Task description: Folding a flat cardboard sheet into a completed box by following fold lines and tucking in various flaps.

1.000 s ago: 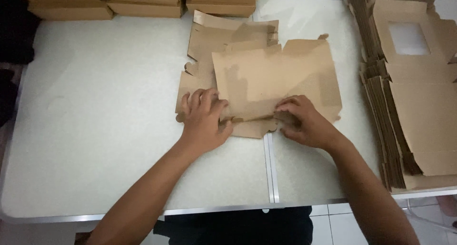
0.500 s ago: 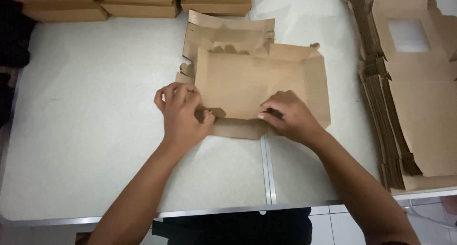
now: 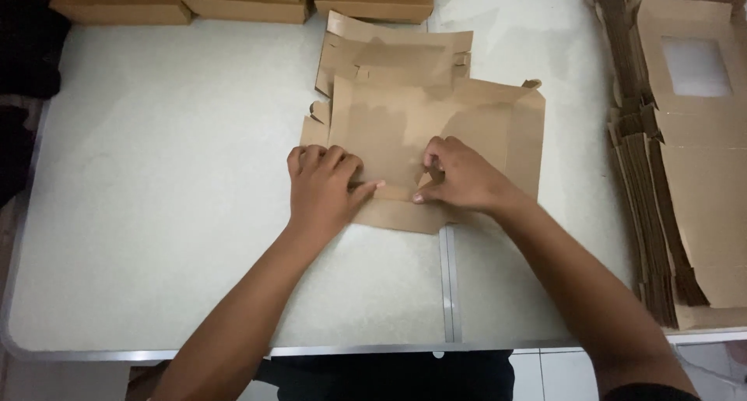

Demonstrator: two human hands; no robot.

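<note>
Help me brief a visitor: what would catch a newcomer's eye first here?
Both hands, left and right, press on a flat brown cardboard box blank at the middle of the white table. A tall stack of brown windowed cardboard blanks lies at the right edge; folded brown cardboard boxes line the far edge.

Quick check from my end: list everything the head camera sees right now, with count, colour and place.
Cardboard box blank: one, brown, partly folded, middle of the table under both hands.
Stack of flat box blanks: one stack, number of sheets cannot be told, brown, right edge of the table; the top one has a pale window.
Folded boxes: at least three, brown, in a row along the far edge, cut off by the frame.
Table: one, whitish top with a metal rim and a metal seam near the middle.
Dark cloth: black, left edge of the view, kind unclear.
Left hand: pressing flat on the blank's near left part.
Right hand: fingers curled on the blank's near edge fold.
</note>
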